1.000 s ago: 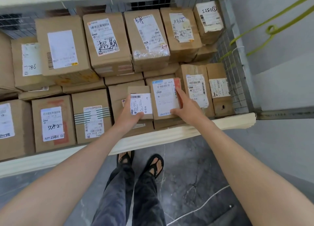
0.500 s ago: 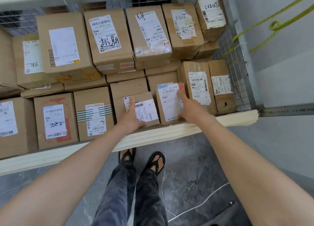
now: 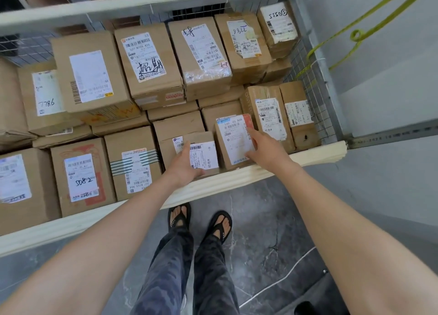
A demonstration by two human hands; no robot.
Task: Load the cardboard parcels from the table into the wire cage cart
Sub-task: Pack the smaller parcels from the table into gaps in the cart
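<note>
The wire cage cart (image 3: 305,156) is packed with several labelled cardboard parcels. At its near right, a small parcel (image 3: 206,154) with a white label lies against the cream front rail. My left hand (image 3: 183,166) holds its near left corner, thumb along the near edge and fingers over the top. Beside it on the right sits a parcel (image 3: 233,137) labelled "530 05 A68". My right hand (image 3: 263,147) rests on its right side with straight fingers on the label. Both parcels sit low among the others.
Wire mesh (image 3: 305,78) walls the cart's right side, with a grey wall and green straps (image 3: 355,34) beyond. My legs and sandalled feet (image 3: 199,222) stand on the dark marble floor just before the rail. A white cable (image 3: 279,284) runs across the floor.
Both hands lowered their parcels into the gap at the cart's near right. The parcels now lie flat against the front rail, and my right hand's fingers have flattened on the label.
</note>
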